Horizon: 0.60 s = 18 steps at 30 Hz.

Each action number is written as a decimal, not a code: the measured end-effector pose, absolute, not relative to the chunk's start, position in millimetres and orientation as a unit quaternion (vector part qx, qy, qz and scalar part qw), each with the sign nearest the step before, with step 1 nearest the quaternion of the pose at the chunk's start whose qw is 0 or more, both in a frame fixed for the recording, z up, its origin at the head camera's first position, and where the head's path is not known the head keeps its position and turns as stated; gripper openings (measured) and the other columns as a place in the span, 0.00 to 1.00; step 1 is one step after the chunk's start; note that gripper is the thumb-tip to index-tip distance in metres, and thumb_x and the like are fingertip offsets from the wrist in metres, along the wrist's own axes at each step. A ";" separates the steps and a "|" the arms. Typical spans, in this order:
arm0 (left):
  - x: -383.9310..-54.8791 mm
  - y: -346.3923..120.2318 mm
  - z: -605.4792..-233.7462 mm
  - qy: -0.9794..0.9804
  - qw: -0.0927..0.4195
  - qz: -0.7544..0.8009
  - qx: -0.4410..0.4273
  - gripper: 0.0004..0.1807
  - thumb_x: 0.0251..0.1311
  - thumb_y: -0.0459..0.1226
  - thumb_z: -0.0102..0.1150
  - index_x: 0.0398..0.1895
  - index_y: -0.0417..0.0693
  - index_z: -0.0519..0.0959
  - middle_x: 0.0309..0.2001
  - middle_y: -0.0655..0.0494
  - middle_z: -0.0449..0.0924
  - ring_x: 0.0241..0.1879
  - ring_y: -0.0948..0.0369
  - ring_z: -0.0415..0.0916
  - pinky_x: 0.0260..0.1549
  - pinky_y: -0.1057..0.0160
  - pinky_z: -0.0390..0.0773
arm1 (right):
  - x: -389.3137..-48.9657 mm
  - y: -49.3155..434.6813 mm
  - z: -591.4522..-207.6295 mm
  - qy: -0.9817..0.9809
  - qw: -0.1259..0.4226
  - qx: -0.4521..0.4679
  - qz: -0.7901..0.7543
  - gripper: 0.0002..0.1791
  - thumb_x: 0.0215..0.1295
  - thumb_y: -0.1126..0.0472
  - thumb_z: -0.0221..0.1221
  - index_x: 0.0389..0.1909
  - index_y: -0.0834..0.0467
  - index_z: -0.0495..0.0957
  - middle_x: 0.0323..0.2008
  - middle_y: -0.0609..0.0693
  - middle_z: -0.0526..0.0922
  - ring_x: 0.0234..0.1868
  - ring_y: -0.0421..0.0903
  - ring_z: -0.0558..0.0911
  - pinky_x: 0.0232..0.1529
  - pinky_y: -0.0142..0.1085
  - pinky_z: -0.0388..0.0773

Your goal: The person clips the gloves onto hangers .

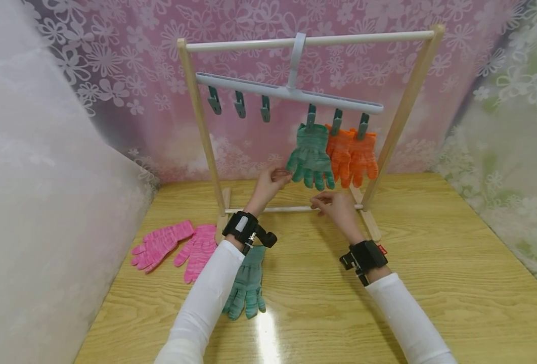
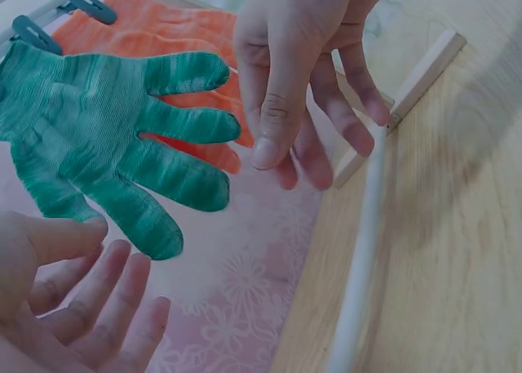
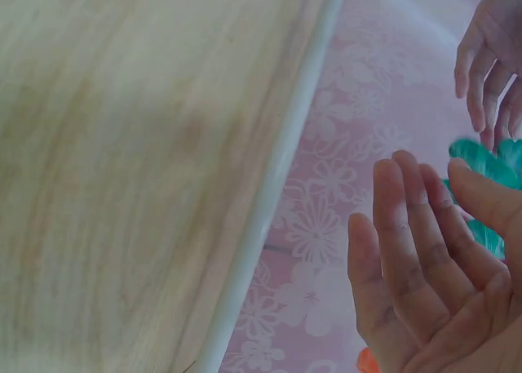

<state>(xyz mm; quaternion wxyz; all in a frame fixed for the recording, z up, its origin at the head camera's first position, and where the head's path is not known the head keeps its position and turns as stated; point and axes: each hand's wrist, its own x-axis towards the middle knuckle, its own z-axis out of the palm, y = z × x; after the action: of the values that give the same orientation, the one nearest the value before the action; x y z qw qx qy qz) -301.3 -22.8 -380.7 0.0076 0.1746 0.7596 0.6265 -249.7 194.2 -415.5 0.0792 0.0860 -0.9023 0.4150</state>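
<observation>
A green knitted glove (image 1: 313,154) hangs fingers-down from a dark clip (image 1: 311,116) on the grey hanger (image 1: 291,92). My left hand (image 1: 270,184) is at the glove's thumb, its fingertips right by the thumb tip with loosely bent fingers, as the left wrist view shows. Lower and to the right, my right hand (image 1: 334,205) hovers under the glove, fingers relaxed with nothing held in the right wrist view. Two orange gloves (image 1: 364,156) hang from clips beside the green one. A second green glove (image 1: 247,288) lies on the table, partly hidden by my left forearm.
A wooden rack (image 1: 197,121) with a white top bar (image 1: 250,44) carries the tilted hanger, lower on its right. Several clips (image 1: 239,104) on the left half hold nothing. Two pink gloves (image 1: 164,245) lie at the table's left. A white lower bar (image 1: 286,209) spans the rack's feet.
</observation>
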 end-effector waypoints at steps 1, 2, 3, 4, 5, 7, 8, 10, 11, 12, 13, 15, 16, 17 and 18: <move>-299.9 -25.2 -382.7 0.754 0.013 0.633 0.174 0.23 0.73 0.35 0.58 0.68 0.38 0.71 0.60 0.38 0.78 0.57 0.43 0.78 0.57 0.49 0.80 | -248.5 192.2 -416.3 -0.901 0.072 0.090 0.419 0.14 0.73 0.54 0.61 0.47 0.61 0.87 0.37 0.59 0.89 0.35 0.60 0.87 0.34 0.48 0.85; -298.0 -27.9 -384.3 0.748 0.019 0.641 0.171 0.22 0.74 0.36 0.57 0.67 0.37 0.73 0.59 0.37 0.79 0.56 0.42 0.78 0.57 0.47 0.80 | -247.2 190.0 -416.5 -0.900 0.066 0.092 0.420 0.14 0.74 0.55 0.61 0.48 0.61 0.87 0.37 0.59 0.89 0.35 0.60 0.87 0.36 0.50 0.85; -296.4 -30.7 -385.8 0.746 0.023 0.644 0.168 0.21 0.74 0.36 0.56 0.65 0.36 0.74 0.57 0.36 0.79 0.55 0.41 0.79 0.56 0.46 0.80 | -245.9 187.5 -416.3 -0.898 0.061 0.094 0.425 0.14 0.74 0.55 0.61 0.48 0.61 0.87 0.37 0.60 0.89 0.35 0.60 0.87 0.38 0.52 0.85; -295.3 -33.5 -387.2 0.742 0.024 0.649 0.167 0.19 0.75 0.36 0.56 0.64 0.35 0.75 0.56 0.36 0.80 0.55 0.40 0.79 0.56 0.44 0.80 | -244.8 184.9 -415.4 -0.898 0.057 0.095 0.426 0.14 0.74 0.55 0.60 0.48 0.61 0.86 0.37 0.60 0.89 0.35 0.60 0.87 0.38 0.52 0.85; -294.0 -36.6 -388.5 0.738 0.025 0.653 0.166 0.19 0.75 0.36 0.55 0.62 0.34 0.75 0.55 0.35 0.80 0.55 0.38 0.79 0.56 0.43 0.80 | -244.0 182.2 -414.1 -0.898 0.054 0.096 0.425 0.14 0.74 0.55 0.60 0.48 0.60 0.86 0.37 0.59 0.89 0.36 0.60 0.87 0.37 0.51 0.85; -290.5 -42.1 -389.0 0.737 0.024 0.656 0.161 0.17 0.75 0.36 0.55 0.60 0.34 0.77 0.53 0.34 0.81 0.53 0.38 0.79 0.55 0.42 0.80 | -243.3 177.1 -411.0 -0.898 0.053 0.102 0.424 0.14 0.75 0.53 0.60 0.48 0.59 0.86 0.37 0.58 0.89 0.35 0.58 0.87 0.36 0.48 0.85; -289.0 -44.3 -388.8 0.738 0.023 0.656 0.159 0.17 0.75 0.36 0.55 0.59 0.34 0.77 0.52 0.34 0.81 0.52 0.39 0.80 0.54 0.43 0.81 | -243.4 174.3 -408.8 -0.900 0.056 0.107 0.420 0.15 0.75 0.53 0.59 0.48 0.58 0.86 0.37 0.57 0.89 0.35 0.57 0.88 0.36 0.46 0.85; -285.9 -48.3 -387.5 0.739 0.015 0.655 0.158 0.16 0.75 0.37 0.55 0.58 0.36 0.79 0.51 0.35 0.82 0.51 0.38 0.80 0.52 0.43 0.82 | -244.0 167.9 -403.8 -0.898 0.060 0.116 0.420 0.15 0.75 0.52 0.58 0.49 0.57 0.86 0.37 0.56 0.89 0.35 0.56 0.87 0.36 0.43 0.85; -284.1 -50.0 -386.4 0.742 0.011 0.652 0.156 0.16 0.75 0.37 0.55 0.58 0.36 0.79 0.51 0.36 0.82 0.50 0.38 0.80 0.52 0.43 0.82 | -244.4 164.3 -400.8 -0.896 0.064 0.122 0.422 0.15 0.75 0.51 0.58 0.49 0.57 0.86 0.37 0.55 0.89 0.34 0.55 0.87 0.35 0.41 0.85; -282.5 -51.4 -385.1 0.746 0.006 0.648 0.155 0.16 0.75 0.38 0.55 0.57 0.37 0.80 0.51 0.37 0.83 0.49 0.39 0.81 0.50 0.45 0.83 | -244.7 160.5 -397.5 -0.893 0.070 0.128 0.426 0.16 0.75 0.51 0.58 0.50 0.57 0.86 0.37 0.55 0.89 0.34 0.54 0.87 0.36 0.41 0.85; -280.4 -52.9 -383.6 0.748 0.002 0.645 0.155 0.16 0.75 0.38 0.55 0.57 0.37 0.80 0.50 0.37 0.83 0.49 0.39 0.81 0.50 0.45 0.84 | -244.9 156.7 -393.9 -0.890 0.080 0.137 0.428 0.16 0.76 0.51 0.58 0.50 0.58 0.85 0.37 0.56 0.89 0.34 0.54 0.87 0.35 0.41 0.85; -277.0 -55.5 -380.7 0.754 -0.009 0.639 0.156 0.16 0.75 0.38 0.55 0.56 0.36 0.80 0.49 0.38 0.84 0.48 0.39 0.82 0.47 0.46 0.85 | -245.8 148.4 -385.5 -0.882 0.105 0.153 0.432 0.16 0.76 0.51 0.58 0.51 0.57 0.85 0.38 0.55 0.89 0.33 0.52 0.87 0.34 0.40 0.85; -275.1 -56.8 -379.1 0.755 -0.013 0.636 0.157 0.16 0.75 0.38 0.55 0.56 0.36 0.80 0.49 0.38 0.84 0.47 0.39 0.82 0.47 0.46 0.85 | -246.5 144.6 -380.8 -0.879 0.121 0.161 0.433 0.16 0.75 0.51 0.58 0.52 0.57 0.85 0.38 0.55 0.89 0.32 0.51 0.87 0.32 0.39 0.85; -273.2 -58.0 -377.5 0.757 -0.017 0.634 0.158 0.15 0.75 0.37 0.55 0.56 0.36 0.80 0.48 0.38 0.84 0.47 0.39 0.82 0.46 0.47 0.86 | -247.4 140.7 -375.9 -0.875 0.136 0.170 0.432 0.16 0.75 0.51 0.58 0.53 0.56 0.84 0.39 0.55 0.89 0.32 0.50 0.87 0.32 0.39 0.85; -271.1 -59.2 -375.7 0.756 -0.020 0.634 0.159 0.15 0.75 0.37 0.55 0.56 0.35 0.80 0.48 0.37 0.84 0.46 0.39 0.82 0.46 0.46 0.85 | -248.5 136.7 -370.7 -0.872 0.149 0.177 0.431 0.17 0.75 0.50 0.58 0.54 0.55 0.84 0.40 0.54 0.89 0.33 0.48 0.87 0.31 0.38 0.85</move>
<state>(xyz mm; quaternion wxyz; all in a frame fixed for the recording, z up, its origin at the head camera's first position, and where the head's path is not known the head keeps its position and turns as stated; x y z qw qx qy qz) -271.1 -59.2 -375.7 -0.0201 0.1592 0.7565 0.6341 -248.5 136.7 -370.7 0.1492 0.1772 -0.8720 0.4312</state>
